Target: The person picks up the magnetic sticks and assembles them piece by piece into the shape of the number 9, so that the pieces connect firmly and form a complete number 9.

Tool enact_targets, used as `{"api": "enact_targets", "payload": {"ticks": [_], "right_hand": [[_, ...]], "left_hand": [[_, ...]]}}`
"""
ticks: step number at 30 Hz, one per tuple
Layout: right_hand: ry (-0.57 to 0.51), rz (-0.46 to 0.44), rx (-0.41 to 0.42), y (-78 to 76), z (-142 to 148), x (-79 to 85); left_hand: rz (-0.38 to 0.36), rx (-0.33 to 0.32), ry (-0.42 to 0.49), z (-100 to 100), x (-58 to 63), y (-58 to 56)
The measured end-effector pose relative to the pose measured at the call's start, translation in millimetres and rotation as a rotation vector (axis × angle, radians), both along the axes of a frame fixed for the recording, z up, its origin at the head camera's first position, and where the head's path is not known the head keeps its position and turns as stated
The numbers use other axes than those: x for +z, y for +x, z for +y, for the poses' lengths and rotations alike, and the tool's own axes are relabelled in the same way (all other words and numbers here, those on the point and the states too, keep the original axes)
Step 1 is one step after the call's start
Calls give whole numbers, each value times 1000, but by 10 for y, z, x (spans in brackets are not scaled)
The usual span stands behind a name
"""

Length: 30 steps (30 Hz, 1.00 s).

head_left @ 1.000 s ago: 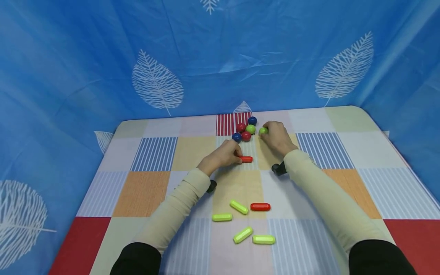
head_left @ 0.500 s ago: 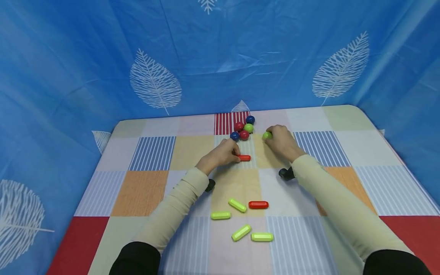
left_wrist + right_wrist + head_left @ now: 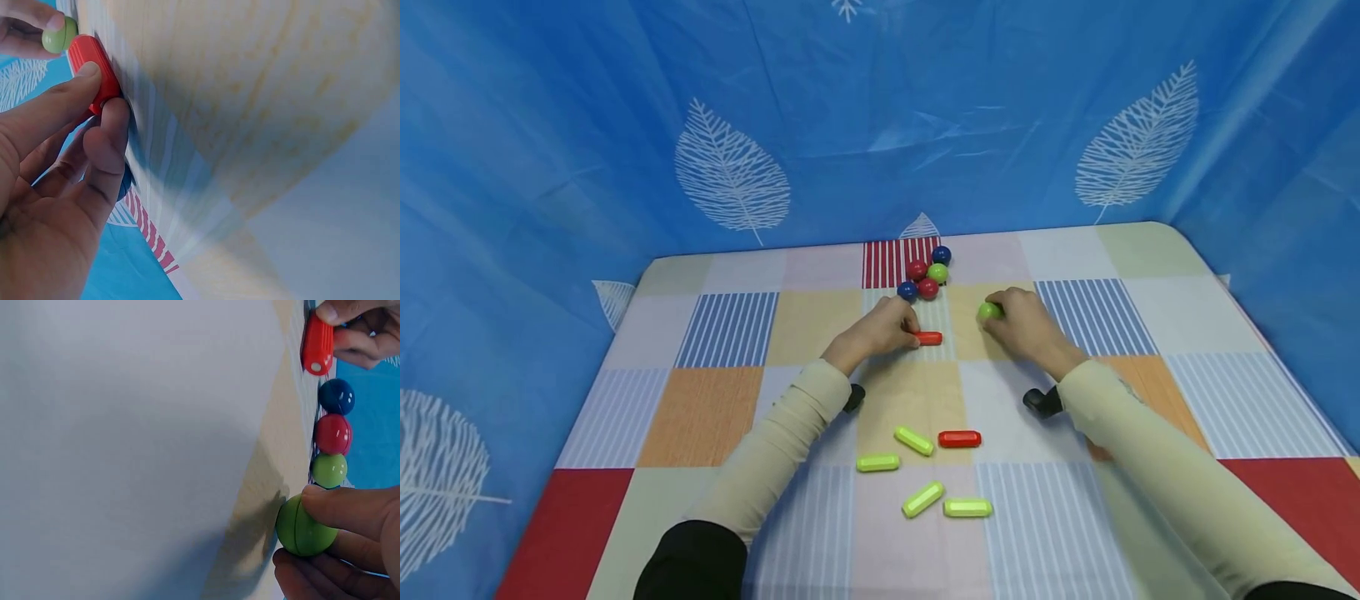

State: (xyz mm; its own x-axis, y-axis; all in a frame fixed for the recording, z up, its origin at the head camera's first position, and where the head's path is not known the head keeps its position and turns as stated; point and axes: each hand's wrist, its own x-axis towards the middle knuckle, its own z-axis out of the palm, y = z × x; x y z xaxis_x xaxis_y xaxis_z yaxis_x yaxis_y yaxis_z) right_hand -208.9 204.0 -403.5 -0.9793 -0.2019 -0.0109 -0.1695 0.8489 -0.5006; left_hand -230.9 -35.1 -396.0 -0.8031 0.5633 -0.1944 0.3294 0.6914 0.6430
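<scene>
In the head view, the left hand [image 3: 880,329] pinches the held red stick [image 3: 929,338] at its left end, thumb and fingers narrowed onto it, over the patchwork cloth [image 3: 700,417], right end sticking out. To its right, the right hand [image 3: 1022,323] grips the held green ball [image 3: 989,312] by its right side. Far of the left hand sits a cluster of five balls: the far blue ball [image 3: 942,255], the far red ball [image 3: 917,270], the small-group green ball [image 3: 937,272], the near red ball [image 3: 928,289] and the near blue ball [image 3: 907,291]. The held green ball is apart from them, to the right and nearer. On the near part of the cloth lie the loose red stick [image 3: 959,439] and four green sticks: the far slanted one [image 3: 913,441], the left one [image 3: 877,462], the near slanted one [image 3: 922,499] and the near right one [image 3: 967,507]. The blue curtain [image 3: 880,125] hangs behind, on the far side.

In the left wrist view, the thumb presses one side of the held red stick, fingers curled at the other; the held green ball shows past its far end.

In the right wrist view, the held green ball sits between thumb and fingers; whether it touches the cloth I cannot tell
</scene>
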Motion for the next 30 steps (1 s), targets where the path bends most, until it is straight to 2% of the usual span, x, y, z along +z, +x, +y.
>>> {"api": "enact_targets", "payload": {"ticks": [9, 16, 24, 30], "right_hand": [[13, -13, 50, 101, -75, 32], [8, -53, 94, 169, -199, 78], [-6, -62, 160, 191, -331, 90], [13, -85, 190, 148, -402, 108]], "left_hand": [[-13, 29, -22, -1, -11, -23], [14, 6, -7, 4, -17, -34], [25, -8, -14, -12, -32, -35], [34, -19, -5, -21, -28, -41]]}}
